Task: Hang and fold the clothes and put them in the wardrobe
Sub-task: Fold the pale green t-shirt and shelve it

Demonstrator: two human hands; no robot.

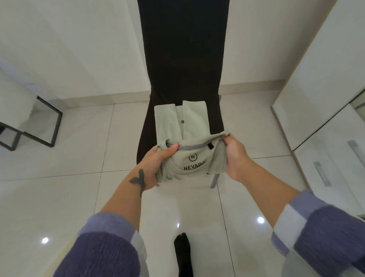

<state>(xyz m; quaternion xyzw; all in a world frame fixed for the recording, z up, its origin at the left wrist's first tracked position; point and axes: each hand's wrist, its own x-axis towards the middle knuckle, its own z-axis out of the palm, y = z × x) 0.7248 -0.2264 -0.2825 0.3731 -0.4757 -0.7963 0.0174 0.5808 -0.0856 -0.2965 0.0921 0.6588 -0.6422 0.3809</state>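
Left hand and right hand grip folded green shirt by collar end. Beyond the grip, shirt lies on black chair.

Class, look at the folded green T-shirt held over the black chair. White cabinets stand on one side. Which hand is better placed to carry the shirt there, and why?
Probably the right hand: it grips the green T-shirt on the side nearest the white cabinets. The left hand holds the far side.

- "NEVADA" print on the green shirt: last letter is hiding under a fold.
- Left hand fingers are tucking under fabric, unseen.
- Chair top is running off upper edge.
- Table at left: edge is cropping it.
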